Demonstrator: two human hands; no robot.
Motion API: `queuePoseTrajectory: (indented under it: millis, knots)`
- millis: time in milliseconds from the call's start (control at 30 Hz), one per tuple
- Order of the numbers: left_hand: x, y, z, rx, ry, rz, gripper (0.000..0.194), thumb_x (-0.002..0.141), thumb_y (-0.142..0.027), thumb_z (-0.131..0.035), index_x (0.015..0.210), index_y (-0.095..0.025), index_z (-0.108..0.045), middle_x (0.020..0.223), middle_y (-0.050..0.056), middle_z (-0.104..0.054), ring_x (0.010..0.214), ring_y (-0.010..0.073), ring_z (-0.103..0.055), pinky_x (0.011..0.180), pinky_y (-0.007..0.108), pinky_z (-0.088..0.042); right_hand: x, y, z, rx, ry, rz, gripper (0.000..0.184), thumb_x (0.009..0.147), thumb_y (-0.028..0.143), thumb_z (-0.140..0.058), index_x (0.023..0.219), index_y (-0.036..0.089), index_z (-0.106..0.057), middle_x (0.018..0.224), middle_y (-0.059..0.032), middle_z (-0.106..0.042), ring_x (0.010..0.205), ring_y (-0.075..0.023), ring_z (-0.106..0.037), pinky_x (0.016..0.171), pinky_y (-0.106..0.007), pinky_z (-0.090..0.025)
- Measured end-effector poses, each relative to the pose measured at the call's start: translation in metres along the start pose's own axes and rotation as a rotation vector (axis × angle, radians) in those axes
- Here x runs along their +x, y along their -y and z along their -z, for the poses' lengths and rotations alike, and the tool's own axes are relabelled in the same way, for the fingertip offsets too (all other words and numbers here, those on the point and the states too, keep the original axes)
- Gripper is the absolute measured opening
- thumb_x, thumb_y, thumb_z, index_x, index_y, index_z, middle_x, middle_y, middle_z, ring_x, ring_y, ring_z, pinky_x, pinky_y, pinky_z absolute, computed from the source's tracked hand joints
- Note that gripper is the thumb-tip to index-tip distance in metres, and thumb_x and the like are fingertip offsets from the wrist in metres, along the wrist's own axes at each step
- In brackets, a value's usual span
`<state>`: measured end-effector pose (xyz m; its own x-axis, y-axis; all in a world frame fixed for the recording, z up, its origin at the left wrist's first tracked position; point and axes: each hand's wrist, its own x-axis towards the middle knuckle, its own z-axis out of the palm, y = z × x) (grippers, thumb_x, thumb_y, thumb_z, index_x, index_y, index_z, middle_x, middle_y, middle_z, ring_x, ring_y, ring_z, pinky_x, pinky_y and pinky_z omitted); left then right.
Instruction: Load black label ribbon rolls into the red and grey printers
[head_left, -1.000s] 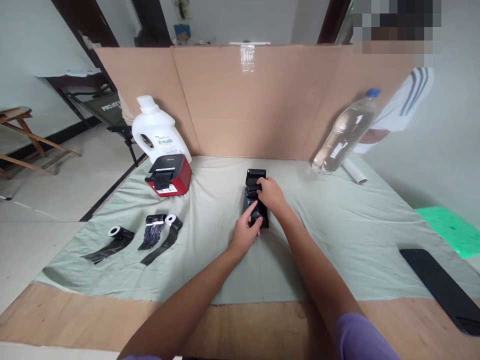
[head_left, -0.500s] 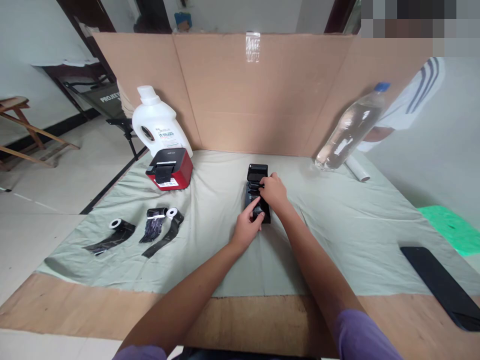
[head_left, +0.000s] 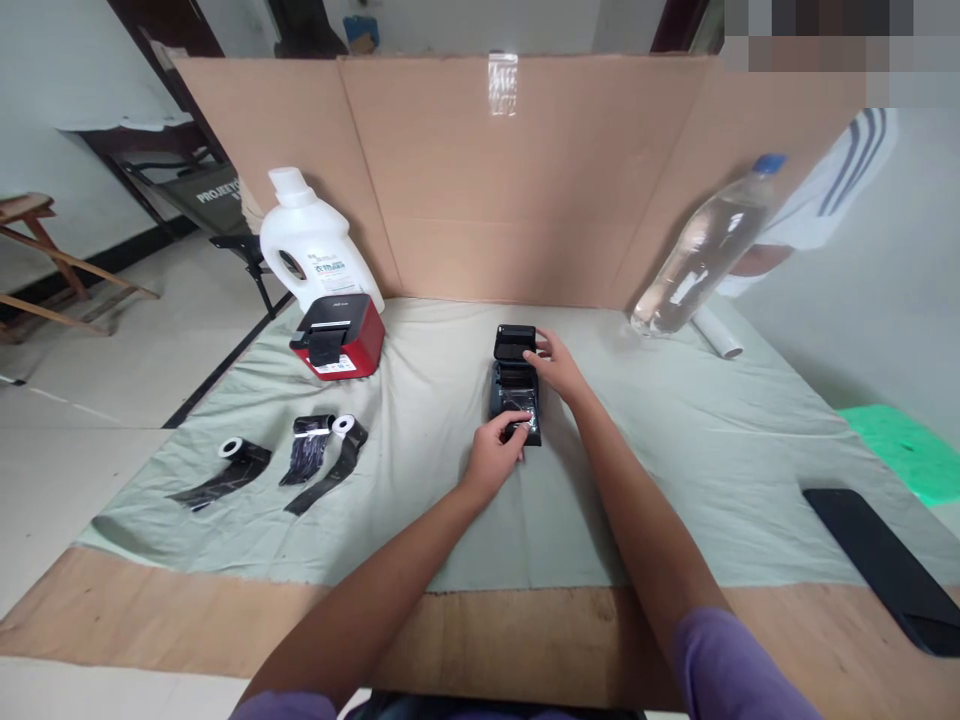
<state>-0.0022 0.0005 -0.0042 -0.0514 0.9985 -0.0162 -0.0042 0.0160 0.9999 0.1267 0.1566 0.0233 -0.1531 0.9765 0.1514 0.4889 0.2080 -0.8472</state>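
Observation:
A small black portable printer (head_left: 498, 384) lies on the cloth in front of me, its lid (head_left: 515, 342) raised at the far end. A strip of shiny black film (head_left: 519, 402) runs from inside it toward its near end. My left hand (head_left: 492, 452) has thumb and fingers closed on this strip at the near end. At the lid's right edge, my right hand (head_left: 559, 370) grips it, thumb in front and fingers behind. Left of the printer lie black paper rolls with loose tails: one roll (head_left: 246, 455), a second roll (head_left: 310, 440) and a third roll (head_left: 343, 455).
A red and black label printer (head_left: 361, 338) stands before a white detergent bottle (head_left: 322, 240). Cardboard (head_left: 525, 180) closes off the back. A clear bottle (head_left: 697, 260) and a white tube (head_left: 718, 334) are at the right, a black phone (head_left: 877, 560) nearer. Behind the cardboard is a person's white sleeve (head_left: 847, 190).
My right hand has moved from inside the printer up to the raised lid, uncovering the film. My left hand has barely shifted at the near end.

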Motion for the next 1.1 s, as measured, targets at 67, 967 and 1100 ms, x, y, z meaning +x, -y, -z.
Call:
queuePoseTrajectory:
  millis: [67, 967, 1100]
  knots:
    - [-0.001, -0.001, 0.000, -0.003, -0.013, 0.013, 0.033, 0.086, -0.038, -0.065, 0.105, -0.014, -0.076, 0.049, -0.005, -0.049, 0.046, 0.0097, -0.046, 0.048, 0.021, -0.037, 0.002, -0.003, 0.006, 0.108, 0.069, 0.000, 0.054, 0.090, 0.030, -0.056, 0.140, 0.012, -0.049, 0.129, -0.0166, -0.065, 0.097, -0.0197, -0.064, 0.094, -0.037, -0.050]
    - [-0.002, 0.003, 0.001, -0.007, 0.040, 0.000, 0.023, 0.085, -0.031, -0.063, 0.097, -0.017, -0.077, 0.062, -0.001, -0.061, 0.054, 0.0116, -0.058, 0.055, 0.022, -0.044, -0.024, 0.028, 0.005, -0.268, 0.212, -0.228, 0.056, 0.087, 0.033, -0.068, 0.139, 0.016, -0.056, 0.135, -0.0178, -0.061, 0.116, -0.0264, -0.063, 0.099, -0.038, -0.049]
    - [-0.002, 0.004, 0.001, 0.050, 0.066, -0.025, 0.024, 0.086, -0.033, -0.062, 0.097, -0.017, -0.077, 0.061, 0.000, -0.063, 0.053, 0.0123, -0.056, 0.054, 0.023, -0.042, -0.040, 0.044, -0.009, -0.432, 0.200, -0.258, 0.093, 0.080, 0.059, -0.072, 0.156, 0.017, -0.037, 0.141, -0.0238, -0.053, 0.120, -0.0344, -0.062, 0.100, -0.043, -0.050]
